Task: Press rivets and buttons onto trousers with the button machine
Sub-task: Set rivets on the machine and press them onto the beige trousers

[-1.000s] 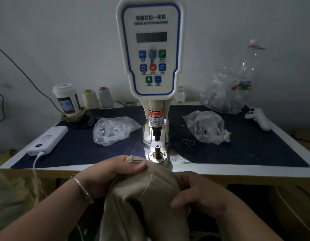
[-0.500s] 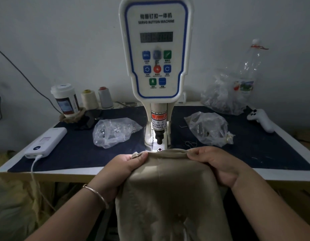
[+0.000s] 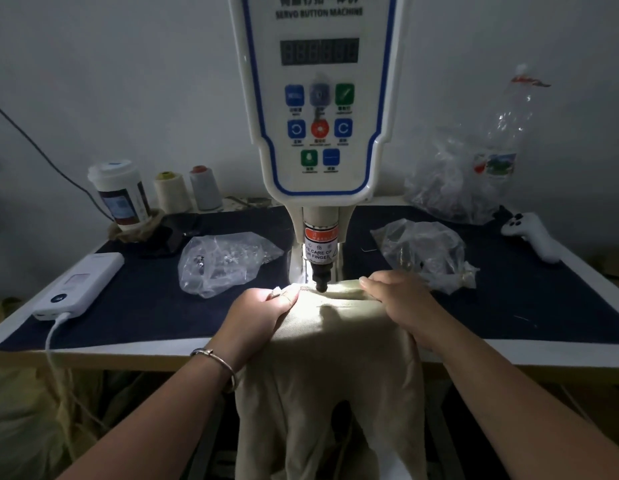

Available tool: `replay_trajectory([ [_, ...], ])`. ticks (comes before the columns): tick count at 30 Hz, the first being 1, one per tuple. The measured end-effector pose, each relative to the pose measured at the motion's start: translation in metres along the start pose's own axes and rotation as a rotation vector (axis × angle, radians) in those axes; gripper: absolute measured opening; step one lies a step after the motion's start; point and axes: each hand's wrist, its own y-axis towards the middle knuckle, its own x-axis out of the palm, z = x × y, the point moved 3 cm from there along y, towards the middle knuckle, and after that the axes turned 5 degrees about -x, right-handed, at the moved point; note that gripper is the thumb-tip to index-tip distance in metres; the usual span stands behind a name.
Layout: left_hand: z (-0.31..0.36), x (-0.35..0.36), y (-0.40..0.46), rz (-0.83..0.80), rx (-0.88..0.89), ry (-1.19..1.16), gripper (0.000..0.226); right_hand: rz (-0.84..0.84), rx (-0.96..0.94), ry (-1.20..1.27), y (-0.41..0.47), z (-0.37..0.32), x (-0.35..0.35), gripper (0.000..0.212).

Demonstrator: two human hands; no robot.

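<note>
Small garment workshop: servo button machine (image 3: 318,109) on cloth-covered table (image 3: 509,355), thread cones (image 3: 169,192).

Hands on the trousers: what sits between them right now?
In the head view, the machine's black press tip sits on the lit trouser waistband, between the left hand and right hand.

I see a plain grey-white wall (image 3: 128,81) behind a white-edged bench (image 3: 509,356) covered with a dark navy mat (image 3: 509,289). The room is dim, and a small bright pool of light falls at the bench's front centre.
</note>
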Motion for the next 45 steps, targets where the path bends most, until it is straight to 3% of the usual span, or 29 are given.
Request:
replay_trajectory([
  [3,-0.007,0.007,0.004,-0.027,0.017,-0.005,0.031,-0.015,-0.014,-0.088,0.004,0.008,0.001,0.035],
  [14,-0.012,0.015,0.011,-0.066,0.048,-0.142,0.042,0.012,-0.069,-0.090,0.009,0.025,0.004,0.036],
  [20,-0.016,0.008,0.013,-0.040,0.107,-0.092,0.036,0.090,-0.128,-0.219,0.008,0.034,0.012,0.033],
  [23,-0.018,0.003,0.012,-0.028,0.147,-0.099,0.018,0.128,-0.166,-0.281,0.006,0.036,0.015,0.030],
  [31,-0.029,0.002,0.009,-0.091,0.190,-0.218,0.023,0.199,-0.287,-0.552,0.003,0.037,0.021,0.024],
  [45,-0.033,0.005,0.013,-0.045,0.187,-0.237,0.018,0.178,-0.258,-0.670,0.004,0.034,0.025,0.028],
])
